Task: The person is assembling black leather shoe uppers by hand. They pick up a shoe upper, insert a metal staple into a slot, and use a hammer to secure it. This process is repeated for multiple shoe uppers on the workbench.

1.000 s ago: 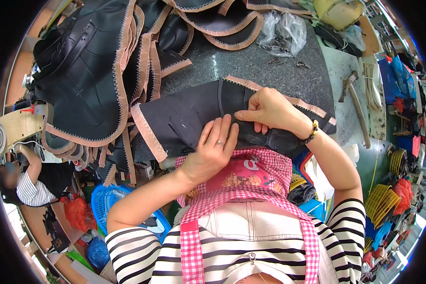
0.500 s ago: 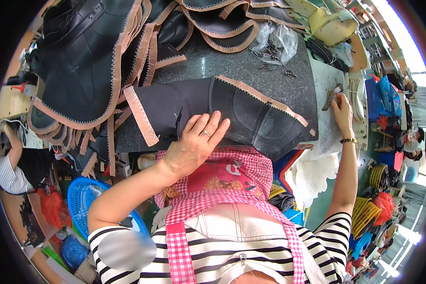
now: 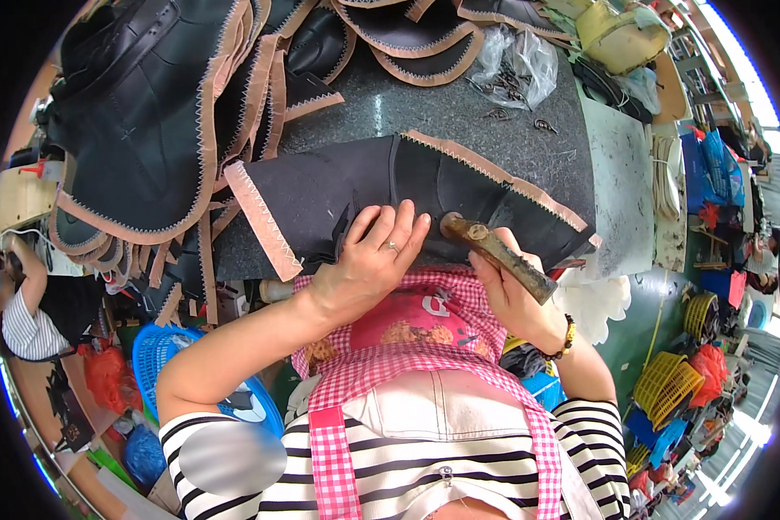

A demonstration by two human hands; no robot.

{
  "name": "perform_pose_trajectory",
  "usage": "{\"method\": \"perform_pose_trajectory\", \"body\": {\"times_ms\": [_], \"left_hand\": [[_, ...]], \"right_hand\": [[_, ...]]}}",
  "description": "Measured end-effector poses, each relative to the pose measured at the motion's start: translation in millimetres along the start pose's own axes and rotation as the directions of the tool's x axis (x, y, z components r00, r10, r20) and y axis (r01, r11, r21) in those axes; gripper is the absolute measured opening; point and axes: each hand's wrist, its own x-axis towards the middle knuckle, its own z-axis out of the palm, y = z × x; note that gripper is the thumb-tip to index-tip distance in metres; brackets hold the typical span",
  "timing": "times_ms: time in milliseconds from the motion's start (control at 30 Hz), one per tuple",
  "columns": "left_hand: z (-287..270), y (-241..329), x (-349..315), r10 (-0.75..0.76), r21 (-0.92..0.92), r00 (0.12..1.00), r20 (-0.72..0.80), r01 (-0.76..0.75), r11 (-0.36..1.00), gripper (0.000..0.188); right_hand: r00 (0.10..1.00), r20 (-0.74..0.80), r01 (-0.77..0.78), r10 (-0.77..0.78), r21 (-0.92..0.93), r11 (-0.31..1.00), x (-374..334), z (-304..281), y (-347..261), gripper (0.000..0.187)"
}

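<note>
A black leather boot upper (image 3: 321, 186) with tan zigzag-stitched edging lies across the table in front of me. My left hand (image 3: 364, 264) rests on its near edge, fingers stretched out and a ring on one of them. Gripped in my right hand (image 3: 525, 308) is a worn hammer (image 3: 513, 262). The hammer's rounded end is over the right half of the upper; whether it touches the leather I cannot tell. The handle is mostly hidden by my hand.
More black uppers (image 3: 139, 130) with tan edging are heaped at the far left. Small metal pieces lie by a clear plastic bag (image 3: 529, 65) on the dark speckled table (image 3: 555, 165). A blue basket (image 3: 152, 364) stands below left. Another person's arm (image 3: 33, 273) shows at far left.
My right hand has picked the hammer up from the pale surface at the right and brought it left over the upper. My left hand stays on the leather.
</note>
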Motion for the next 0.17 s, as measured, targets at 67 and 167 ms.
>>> {"method": "perform_pose_trajectory", "body": {"times_ms": [67, 167], "left_hand": [[1.5, -2.8, 2.0, 0.001, -0.015, 1.000, -0.001, -0.001, 1.000, 0.056], [4.5, -3.5, -0.2, 0.017, -0.034, 1.000, 0.017, -0.016, 0.999, 0.057]], "right_hand": [[0.999, -0.020, -0.037, 0.037, -0.020, 0.999, -3.8, 7.6, -0.6, 0.014], [0.999, -0.012, -0.053, 0.052, -0.081, 0.995, -8.9, 12.5, -2.2, 0.019]]}}
